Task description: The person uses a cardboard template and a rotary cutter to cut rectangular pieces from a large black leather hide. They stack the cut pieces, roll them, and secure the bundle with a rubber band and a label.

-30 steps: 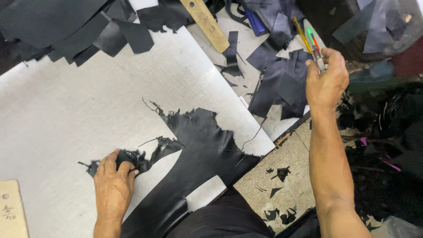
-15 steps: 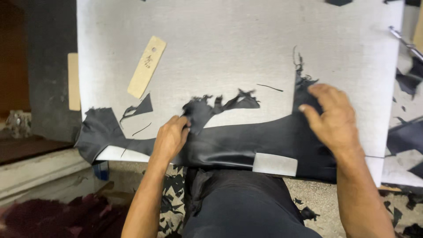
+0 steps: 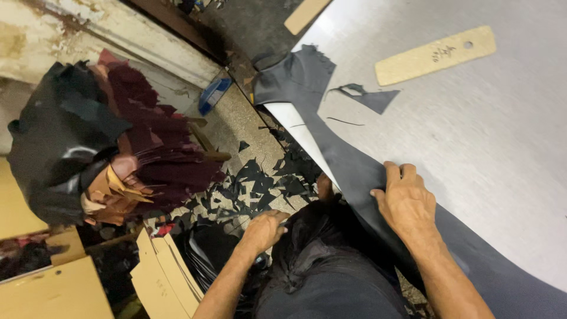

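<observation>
— Leather sheet (image 3: 353,170): where is it seen now?

— It is draped along the near-left edge of the grey desk (image 3: 484,142), with one ragged end hanging past the far corner and the rest carried off to the near right. It is pinned by the right hand (image 3: 407,204), which is laid flat on it at the edge, fingers (image 3: 394,175) spread and released, nothing being grasped.

— And the left hand (image 3: 266,230)?

— Half a second ago it was pressed on the same sheet. It has since been taken off the desk and lowered below the edge, onto a dark bundle (image 3: 322,248) near the lap. The fingers are curled, but whether anything is gripped cannot be told.

— Anything else altered?

— The view has been swung to the left, so the floor is now taken in: black offcuts (image 3: 260,183) are scattered there, and a heap of maroon and black hides (image 3: 136,147) is piled beyond. Stacked cardboard patterns (image 3: 165,277) are seen nearer. The pens held up in the right hand a second ago are no longer seen.

— What is left on the desk?

— A tan pattern strip (image 3: 434,54) and a small triangular scrap (image 3: 369,99), both well apart from the hands. The sheet is held by one hand only.
</observation>
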